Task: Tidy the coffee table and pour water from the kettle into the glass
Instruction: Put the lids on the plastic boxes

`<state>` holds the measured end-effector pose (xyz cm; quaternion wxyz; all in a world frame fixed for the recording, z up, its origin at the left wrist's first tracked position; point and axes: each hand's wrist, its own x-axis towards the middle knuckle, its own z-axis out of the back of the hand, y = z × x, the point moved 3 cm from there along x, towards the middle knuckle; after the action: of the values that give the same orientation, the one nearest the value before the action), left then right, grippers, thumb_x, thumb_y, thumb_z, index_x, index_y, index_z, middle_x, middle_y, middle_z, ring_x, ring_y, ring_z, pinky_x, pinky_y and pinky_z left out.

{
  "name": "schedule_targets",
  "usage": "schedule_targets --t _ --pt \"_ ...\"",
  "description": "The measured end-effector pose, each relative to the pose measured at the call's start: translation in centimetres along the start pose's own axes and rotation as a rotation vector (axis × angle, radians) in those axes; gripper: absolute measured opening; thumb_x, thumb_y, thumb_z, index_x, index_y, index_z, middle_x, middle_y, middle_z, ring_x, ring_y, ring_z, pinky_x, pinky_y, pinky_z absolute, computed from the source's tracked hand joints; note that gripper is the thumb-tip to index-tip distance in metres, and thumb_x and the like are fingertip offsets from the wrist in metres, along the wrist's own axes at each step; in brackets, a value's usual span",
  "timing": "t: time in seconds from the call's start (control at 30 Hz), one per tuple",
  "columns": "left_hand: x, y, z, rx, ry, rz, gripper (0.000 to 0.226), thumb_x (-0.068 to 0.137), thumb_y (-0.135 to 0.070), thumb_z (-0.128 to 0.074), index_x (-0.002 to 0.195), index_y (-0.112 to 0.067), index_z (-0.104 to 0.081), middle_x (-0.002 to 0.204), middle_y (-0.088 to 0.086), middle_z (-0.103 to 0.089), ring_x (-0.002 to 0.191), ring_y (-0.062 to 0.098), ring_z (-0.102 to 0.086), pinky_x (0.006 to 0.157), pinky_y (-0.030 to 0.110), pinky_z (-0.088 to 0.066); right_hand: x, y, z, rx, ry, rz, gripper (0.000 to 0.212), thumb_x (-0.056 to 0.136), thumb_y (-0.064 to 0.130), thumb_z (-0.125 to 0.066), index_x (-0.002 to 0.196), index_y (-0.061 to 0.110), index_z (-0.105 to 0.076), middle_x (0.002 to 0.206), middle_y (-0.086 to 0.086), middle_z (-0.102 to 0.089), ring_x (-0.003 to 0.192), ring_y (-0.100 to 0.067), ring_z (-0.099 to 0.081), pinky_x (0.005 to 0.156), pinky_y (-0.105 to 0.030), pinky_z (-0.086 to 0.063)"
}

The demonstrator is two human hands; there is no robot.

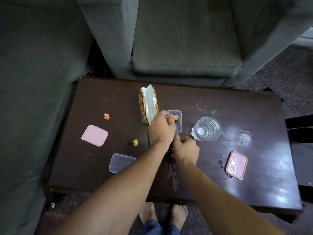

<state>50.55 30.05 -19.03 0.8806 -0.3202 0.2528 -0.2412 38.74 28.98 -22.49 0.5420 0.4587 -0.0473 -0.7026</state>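
On the dark wooden coffee table (211, 102) my left hand (160, 128) is shut on an orange wrapped candy (175, 117), held over a small clear plastic box (178, 127). My right hand (185, 150) sits just below the box with its fingers curled; I cannot see whether it holds anything. A clear glass (206, 128) stands to the right of the box. Two more orange candies lie on the left, one (106, 116) farther back and one (135, 142) nearer. No kettle is in view.
A tissue holder (149, 104) stands behind my left hand. A pink lid (94, 135) and a second clear box (120, 162) lie at the left. Another pink lid (236, 165) with small dark beads (220, 161) beside it is at the right. Grey sofas surround the table.
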Motion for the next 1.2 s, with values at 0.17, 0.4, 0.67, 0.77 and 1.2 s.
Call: schedule_targets --t 0.17,0.4,0.67,0.77,1.2 --pt "-1.6 2.5 1.0 -0.042 -0.092 0.029 0.021 0.102 -0.024 -0.050 0.113 -0.020 -0.068 0.116 -0.001 -0.072 0.107 0.025 -0.066 0.089 0.039 -0.054 1.0 0.7 -0.3 0.068 -0.031 -0.075 0.048 0.092 0.057 -0.056 0.073 0.017 -0.072 0.061 -0.002 -0.074 0.063 -0.018 -0.073 0.074 -0.033 -0.056" --pt "-3.0 4.7 0.7 -0.022 -0.032 0.094 0.016 0.101 -0.027 -0.051 0.103 -0.022 -0.067 0.102 -0.001 -0.072 0.096 0.025 -0.066 0.079 0.039 -0.054 0.6 0.7 0.1 0.203 -0.055 -0.126 0.033 0.090 0.034 -0.061 0.067 0.013 -0.071 0.054 0.004 -0.071 0.039 -0.010 -0.066 0.058 -0.026 -0.052" --pt "-6.4 4.6 -1.1 0.042 0.179 0.196 0.024 0.102 -0.039 -0.047 0.107 -0.027 -0.067 0.107 0.002 -0.075 0.105 0.030 -0.067 0.088 0.040 -0.054 -3.0 -3.6 2.4 0.176 -0.039 -0.191 0.034 0.091 0.032 -0.063 0.068 0.008 -0.071 0.056 0.000 -0.072 0.041 -0.012 -0.068 0.065 -0.036 -0.063" --pt "-8.0 4.2 -1.7 0.063 0.203 0.183 0.026 0.102 -0.040 -0.045 0.109 -0.027 -0.067 0.106 0.003 -0.076 0.105 0.031 -0.068 0.086 0.040 -0.055 -3.7 -5.6 3.4 0.148 -0.035 -0.216 0.034 0.091 0.032 -0.063 0.069 0.008 -0.073 0.055 0.001 -0.072 0.042 -0.013 -0.068 0.066 -0.040 -0.065" --pt "-10.9 5.3 0.1 -0.032 -0.049 0.297 0.038 0.107 -0.040 -0.037 0.109 -0.014 -0.065 0.113 0.011 -0.074 0.109 0.038 -0.064 0.091 0.043 -0.051 -8.4 -8.3 5.5 -0.079 -0.143 0.181 0.021 0.098 0.039 -0.060 0.085 0.024 -0.059 0.068 0.005 -0.065 0.082 -0.035 -0.069 0.069 -0.034 -0.044"
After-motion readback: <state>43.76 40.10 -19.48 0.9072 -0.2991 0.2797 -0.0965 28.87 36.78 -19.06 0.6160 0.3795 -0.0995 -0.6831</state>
